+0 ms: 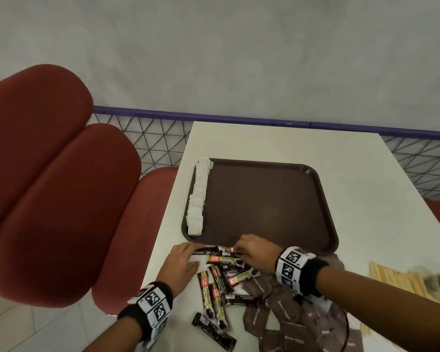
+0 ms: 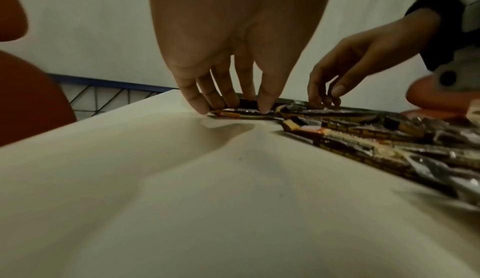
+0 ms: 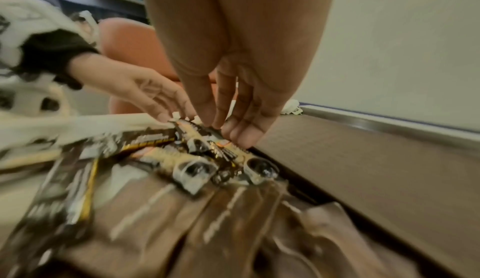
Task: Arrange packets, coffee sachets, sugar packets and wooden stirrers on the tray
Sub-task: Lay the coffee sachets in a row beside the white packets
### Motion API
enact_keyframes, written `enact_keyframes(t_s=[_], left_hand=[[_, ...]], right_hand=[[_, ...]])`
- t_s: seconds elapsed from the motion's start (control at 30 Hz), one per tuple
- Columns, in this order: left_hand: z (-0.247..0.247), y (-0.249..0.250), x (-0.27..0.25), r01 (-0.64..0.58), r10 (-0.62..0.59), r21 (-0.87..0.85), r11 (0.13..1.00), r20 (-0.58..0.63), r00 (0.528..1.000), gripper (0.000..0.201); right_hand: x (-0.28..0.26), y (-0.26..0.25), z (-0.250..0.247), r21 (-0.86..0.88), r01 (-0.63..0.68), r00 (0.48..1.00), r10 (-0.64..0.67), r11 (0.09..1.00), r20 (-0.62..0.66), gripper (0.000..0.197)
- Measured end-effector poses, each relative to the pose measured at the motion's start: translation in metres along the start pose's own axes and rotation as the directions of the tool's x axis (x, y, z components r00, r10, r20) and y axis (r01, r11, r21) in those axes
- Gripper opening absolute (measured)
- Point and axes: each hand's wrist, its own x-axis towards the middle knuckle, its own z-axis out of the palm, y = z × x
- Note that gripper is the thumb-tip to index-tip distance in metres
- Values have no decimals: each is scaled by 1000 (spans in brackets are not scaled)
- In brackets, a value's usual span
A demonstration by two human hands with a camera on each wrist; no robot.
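Right wrist: sachets (image 3: 182,157) blurred, perhaps pinched.

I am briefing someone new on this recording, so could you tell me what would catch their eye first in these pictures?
Probably the dark brown tray in the middle of the white table, bare but for a row of white packets along its left edge. Just in front of its near rim, the left hand and right hand work at a scattered pile of black and gold coffee sachets. A big red chair fills the left side.

Both hands (image 1: 214,260) on coffee sachets (image 1: 215,283), nr tray (image 1: 325,199).
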Motion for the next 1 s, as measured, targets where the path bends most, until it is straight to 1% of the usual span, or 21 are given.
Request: enact_keyframes(t_s=[0.1, 0.2, 0.27, 0.33, 0.43, 0.57, 0.67, 0.77, 0.87, 0.93, 1.0], left_hand=[[0, 3, -1, -8, 7, 78, 997, 10, 1000, 46], [0, 5, -3, -15, 10, 127, 992, 42, 999, 44], [1, 6, -5, -19, 12, 110, 994, 60, 998, 42], [2, 6, -7, -1, -3, 62, 998, 64, 998, 43], [2, 6, -11, 38, -43, 48, 998, 95, 995, 50], [4, 13, -14, 25, -52, 157, 987, 168, 984, 63], [3, 17, -12, 50, -80, 156, 986, 192, 978, 65], [2, 20, -10, 87, -111, 116, 989, 216, 970, 65], [0, 22, -10, 124, -143, 89, 988, 263, 954, 69], [1, 23, -9, 125, -152, 111, 986, 281, 948, 71], [1, 24, -7, 125, -157, 136, 983, 256, 954, 67]], right_hand=[[-8, 1, 10, -86, -12, 1000, 14, 996, 23, 46], [-12, -5, 18, -95, -1, 999, 5, 995, 40, 49], [-15, -8, 23, -76, 19, 999, -16, 997, 44, 49], [-18, -10, 25, -56, 33, 999, -32, 998, 14, 52], [-22, -10, 25, -82, 52, 998, -54, 995, -23, 65], [-22, -16, 29, -159, 2, 1000, -4, 987, -10, 87], [-19, -25, 34, -176, -50, 999, 52, 983, 8, 95], [-19, -27, 37, -218, -51, 999, 51, 975, -3, 92], [-20, -24, 40, -234, -23, 1000, 20, 972, -14, 86], [-19, -23, 41, -200, -12, 1000, 8, 980, -19, 84], [-17, -21, 39, -166, -15, 999, 8, 986, -39, 84]])
